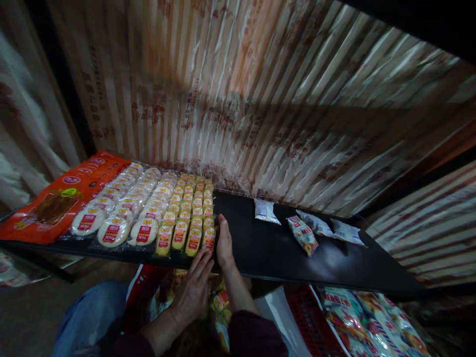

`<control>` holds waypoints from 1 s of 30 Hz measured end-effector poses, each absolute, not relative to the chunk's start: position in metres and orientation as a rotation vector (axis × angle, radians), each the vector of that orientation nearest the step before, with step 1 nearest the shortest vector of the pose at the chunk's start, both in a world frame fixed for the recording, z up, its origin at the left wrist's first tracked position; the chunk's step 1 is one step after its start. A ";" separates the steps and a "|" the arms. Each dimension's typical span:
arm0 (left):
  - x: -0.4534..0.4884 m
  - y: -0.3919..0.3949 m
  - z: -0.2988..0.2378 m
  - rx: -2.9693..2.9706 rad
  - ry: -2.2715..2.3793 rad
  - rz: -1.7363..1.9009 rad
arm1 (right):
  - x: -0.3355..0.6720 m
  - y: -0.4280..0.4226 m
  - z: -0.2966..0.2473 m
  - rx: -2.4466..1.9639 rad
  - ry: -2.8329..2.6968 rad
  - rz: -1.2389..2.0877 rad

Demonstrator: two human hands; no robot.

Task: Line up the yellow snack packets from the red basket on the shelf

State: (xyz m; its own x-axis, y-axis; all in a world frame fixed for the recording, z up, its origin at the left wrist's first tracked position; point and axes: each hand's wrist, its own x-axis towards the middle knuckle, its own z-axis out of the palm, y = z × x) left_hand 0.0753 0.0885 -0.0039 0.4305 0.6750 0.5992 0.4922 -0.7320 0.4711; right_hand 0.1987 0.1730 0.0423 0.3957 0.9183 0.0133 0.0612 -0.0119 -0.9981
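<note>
At the front edge of the black shelf, your hands meet the near corner of the yellow packs. These stand in four rows whose long axis runs away from you, toward the back sheeting. Key relation: the rightmost row lies ahead and slightly left of your right hand, which is set on edge along its flank, fingers extended; palm contact cannot be confirmed. Your left hand is nearer the row's front end, fingertips at the foot of its first pack. Neither hand is clenched; no grasp seen, both open.

Left of the yellow rows: three rows of white packs, then flat orange packs. Right, well apart from your hands: four loose packets, one printed side up, the others showing mostly pale sides.

Labels: white packs carry a red patch with two large characters, apparently 雪饼; smaller lines unresolved. Yellow packs: red-and-orange labels, not legible. Orange packs: oval logos, wording unclear. Sheeting: reddish characters, too faint to read. Below right, a red basket of packets; print blurred.
</note>
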 end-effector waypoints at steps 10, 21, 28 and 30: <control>0.077 0.091 -0.003 2.467 1.107 1.111 | 0.181 0.177 0.053 -1.338 -1.058 0.887; 0.074 0.094 0.002 2.521 1.146 0.974 | 0.182 0.185 0.044 -1.468 -1.107 0.804; 0.073 0.093 0.002 2.531 1.140 0.993 | 0.184 0.178 0.045 -1.450 -1.031 0.801; 0.072 0.093 0.005 2.553 1.129 0.986 | 0.186 0.174 0.044 -1.442 -1.020 0.802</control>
State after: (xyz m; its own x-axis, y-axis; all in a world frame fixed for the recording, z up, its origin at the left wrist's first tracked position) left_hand 0.0724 0.0933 0.0046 0.4916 0.7123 0.5010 0.5920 -0.6953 0.4076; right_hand 0.1857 0.1745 0.0445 0.3911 0.9175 0.0720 0.1459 0.0154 -0.9892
